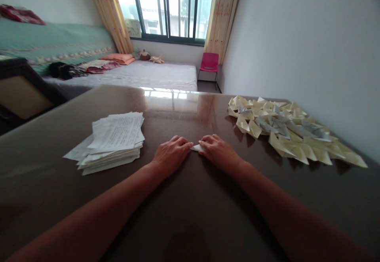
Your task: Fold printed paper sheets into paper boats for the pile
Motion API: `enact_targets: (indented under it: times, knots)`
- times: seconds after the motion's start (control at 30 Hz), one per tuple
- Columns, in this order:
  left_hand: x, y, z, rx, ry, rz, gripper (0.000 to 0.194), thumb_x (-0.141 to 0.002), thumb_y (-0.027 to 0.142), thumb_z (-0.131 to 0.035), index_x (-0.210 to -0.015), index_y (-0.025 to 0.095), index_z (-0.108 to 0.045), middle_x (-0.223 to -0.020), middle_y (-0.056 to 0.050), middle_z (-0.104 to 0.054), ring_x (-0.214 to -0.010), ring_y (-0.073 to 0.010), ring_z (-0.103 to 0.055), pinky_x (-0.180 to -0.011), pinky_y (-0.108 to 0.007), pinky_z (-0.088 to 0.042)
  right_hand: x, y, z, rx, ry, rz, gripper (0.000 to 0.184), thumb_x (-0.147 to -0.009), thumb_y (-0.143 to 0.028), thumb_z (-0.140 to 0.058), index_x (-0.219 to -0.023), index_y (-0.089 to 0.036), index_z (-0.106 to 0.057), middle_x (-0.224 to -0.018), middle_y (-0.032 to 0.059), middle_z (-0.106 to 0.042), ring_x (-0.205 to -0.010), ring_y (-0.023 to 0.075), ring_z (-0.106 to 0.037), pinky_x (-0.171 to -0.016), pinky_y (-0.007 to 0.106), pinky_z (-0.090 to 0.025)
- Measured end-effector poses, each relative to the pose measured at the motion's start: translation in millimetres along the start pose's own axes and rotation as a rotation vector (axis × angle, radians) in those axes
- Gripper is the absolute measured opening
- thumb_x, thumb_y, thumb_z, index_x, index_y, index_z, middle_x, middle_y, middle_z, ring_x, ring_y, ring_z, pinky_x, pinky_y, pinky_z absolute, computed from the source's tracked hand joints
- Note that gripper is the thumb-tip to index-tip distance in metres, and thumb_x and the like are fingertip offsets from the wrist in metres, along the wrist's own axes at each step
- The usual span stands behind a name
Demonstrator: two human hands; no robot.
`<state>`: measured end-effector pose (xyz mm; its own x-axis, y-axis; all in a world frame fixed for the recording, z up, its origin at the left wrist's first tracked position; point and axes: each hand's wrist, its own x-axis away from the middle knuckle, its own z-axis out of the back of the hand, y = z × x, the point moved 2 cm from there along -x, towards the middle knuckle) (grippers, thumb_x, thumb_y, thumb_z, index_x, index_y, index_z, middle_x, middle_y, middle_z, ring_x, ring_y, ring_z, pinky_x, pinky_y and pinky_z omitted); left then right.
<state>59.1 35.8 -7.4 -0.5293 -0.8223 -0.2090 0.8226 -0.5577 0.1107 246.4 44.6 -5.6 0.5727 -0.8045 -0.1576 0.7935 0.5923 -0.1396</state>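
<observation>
A small folded piece of white paper point(196, 148) lies on the brown table, mostly hidden by my hands. My left hand point(172, 154) has its fingers bent together, with the fingertips at the paper's left tip. From the other side, my right hand point(219, 151) closes over the paper, its fingers and thumb pressed on it. Left of my hands is a stack of printed paper sheets point(117, 133) with uneven edges. To the right, many folded paper boats point(292, 147), cream and some grey with print, sit in close rows.
The glossy table point(184, 202) reflects the window point(175, 8). Behind it is a bed point(160, 74) with folded bedding, and a pink chair point(209, 62) by the white wall. A dark wooden chair back point(26, 88) is at the left.
</observation>
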Motion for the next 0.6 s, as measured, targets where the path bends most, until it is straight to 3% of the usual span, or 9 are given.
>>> enact_targets:
  times: [0.13,0.27,0.37,0.47,0.6]
  knots:
    - [-2.1,-4.8,-4.2,0.118,0.045,0.063,0.035,-0.095,0.034,-0.042,-0.126,0.025,-0.055,-0.112,-0.005,-0.064,-0.107,-0.0208,-0.054,-0.085,-0.032,-0.048,1.9,5.5,-2.2,-0.153,0.017,-0.005,0.031,-0.095,-0.027,-0.046,-0.118,-0.017,-0.063,-0.114,0.0111,-0.060,-0.102,0.0184,-0.057,-0.092,0.032,-0.045]
    - [-4.2,-5.8,-7.6,0.227,0.056,0.053,0.034,-0.094,0.032,-0.042,-0.119,0.020,-0.062,-0.105,-0.006,-0.067,-0.101,-0.0209,-0.058,-0.091,-0.033,-0.046,4.5,4.2,-1.5,-0.210,0.063,-0.027,0.035,-0.090,-0.020,-0.050,-0.123,-0.016,-0.059,-0.119,0.0110,-0.058,-0.103,0.0177,-0.058,-0.093,0.030,-0.045]
    - [-4.3,-6.5,-7.8,0.317,0.070,0.060,0.030,-0.092,0.029,-0.045,-0.113,0.023,-0.066,-0.104,-0.005,-0.067,-0.098,-0.0201,-0.060,-0.091,-0.033,-0.047,5.7,-1.1,-0.1,-0.189,0.082,-0.030,0.044,-0.085,-0.026,-0.058,-0.127,-0.016,-0.055,-0.125,0.0126,-0.054,-0.111,0.0207,-0.055,-0.096,0.034,-0.044]
    - [-4.8,-6.6,-8.4,0.495,0.094,0.089,0.029,-0.089,0.027,-0.049,-0.112,0.023,-0.067,-0.105,-0.005,-0.066,-0.090,-0.0168,-0.063,-0.088,-0.031,-0.049,5.3,-2.6,0.1,-0.219,0.045,-0.037,0.040,-0.084,-0.024,-0.058,-0.123,-0.015,-0.058,-0.118,0.0127,-0.060,-0.108,0.0214,-0.056,-0.096,0.036,-0.043]
    - [-7.3,-5.2,-11.6,0.810,0.186,0.156,0.033,-0.085,0.027,-0.054,-0.116,0.016,-0.061,-0.113,-0.009,-0.061,-0.087,-0.0151,-0.065,-0.080,-0.030,-0.054,2.5,0.6,0.9,-0.504,0.138,-0.134,0.043,-0.083,-0.019,-0.056,-0.126,-0.017,-0.056,-0.110,0.0087,-0.065,-0.093,0.0178,-0.060,-0.085,0.032,-0.047]
